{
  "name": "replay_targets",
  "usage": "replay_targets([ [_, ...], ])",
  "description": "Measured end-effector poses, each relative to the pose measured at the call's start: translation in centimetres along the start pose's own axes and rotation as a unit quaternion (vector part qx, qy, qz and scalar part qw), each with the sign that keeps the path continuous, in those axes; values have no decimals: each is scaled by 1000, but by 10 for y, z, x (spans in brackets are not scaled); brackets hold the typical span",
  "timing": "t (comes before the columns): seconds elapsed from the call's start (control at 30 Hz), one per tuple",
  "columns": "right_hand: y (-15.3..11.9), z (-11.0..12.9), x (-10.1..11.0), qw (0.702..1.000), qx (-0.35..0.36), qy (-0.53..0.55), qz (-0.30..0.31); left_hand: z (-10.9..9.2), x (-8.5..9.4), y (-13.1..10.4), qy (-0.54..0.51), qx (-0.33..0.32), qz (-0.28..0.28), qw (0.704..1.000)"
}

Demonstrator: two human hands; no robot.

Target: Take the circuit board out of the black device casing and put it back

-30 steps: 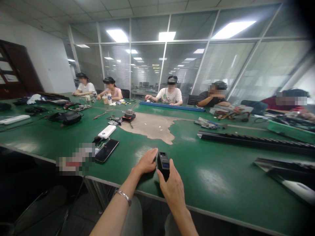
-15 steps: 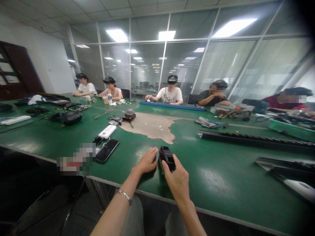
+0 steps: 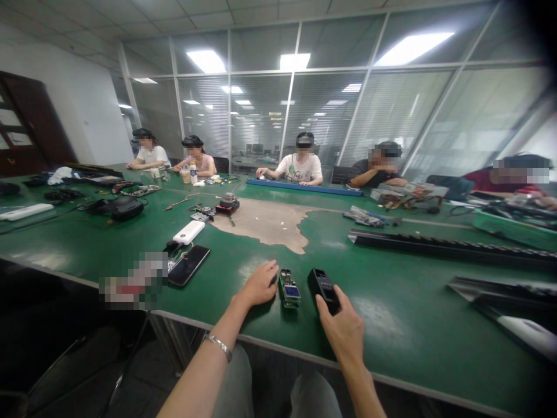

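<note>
A black plastic casing [image 3: 322,289] is gripped in my right hand [image 3: 346,322], its fingers on the casing's right side and its thumb on the near end. To the left of the casing, a green circuit board with a small screen [image 3: 289,289] lies on the green table [image 3: 383,348], apart from both hands. My left hand [image 3: 261,284] rests on the table left of the board, with its fingers curled; a dark thing shows at its fingertips, too hidden to make out.
Left of my hands lie a black phone [image 3: 188,266] and a white power bank [image 3: 188,232]. A black and red device [image 3: 227,203] stands further back. Long dark metal strips [image 3: 435,247] lie at right. Several people sit across the table.
My right hand has moved right with the black casing, off the circuit board, which now shows uncovered on the table. My left hand has hardly moved.
</note>
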State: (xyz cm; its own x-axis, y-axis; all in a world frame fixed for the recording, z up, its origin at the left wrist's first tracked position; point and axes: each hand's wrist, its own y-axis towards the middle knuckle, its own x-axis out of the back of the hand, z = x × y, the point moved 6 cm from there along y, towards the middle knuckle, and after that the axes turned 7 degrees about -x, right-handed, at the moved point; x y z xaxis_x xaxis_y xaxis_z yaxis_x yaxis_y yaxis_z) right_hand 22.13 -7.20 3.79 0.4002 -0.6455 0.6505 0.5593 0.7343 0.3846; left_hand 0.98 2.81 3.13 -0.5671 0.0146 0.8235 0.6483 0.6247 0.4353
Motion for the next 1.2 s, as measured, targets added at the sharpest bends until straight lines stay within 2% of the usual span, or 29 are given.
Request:
replay_targets([
  [0.27,-3,-2,-4,999,31,-13,-15,-3,4,0,1,-5,-5,1000],
  [0.57,-6,-2,-6,994,93,-3,-64,-2,-1,0,17,-12,-5,1000],
  [0.7,-8,-1,-7,992,114,-5,-57,-3,-1,-2,6,-16,-9,1000],
  [0.83,-10,2,-9,992,120,-13,-25,-1,-1,-2,-2,-12,-14,1000],
  [0.97,-12,14,-2,996,91,-11,-21,0,-1,-2,-14,-11,-20,1000],
  [1.07,-15,31,7,997,75,15,-23,0,-1,-3,-25,-11,-26,999],
  [1.2,-21,62,10,994,104,42,-14,1,-1,-4,-38,-1,-24,999],
])
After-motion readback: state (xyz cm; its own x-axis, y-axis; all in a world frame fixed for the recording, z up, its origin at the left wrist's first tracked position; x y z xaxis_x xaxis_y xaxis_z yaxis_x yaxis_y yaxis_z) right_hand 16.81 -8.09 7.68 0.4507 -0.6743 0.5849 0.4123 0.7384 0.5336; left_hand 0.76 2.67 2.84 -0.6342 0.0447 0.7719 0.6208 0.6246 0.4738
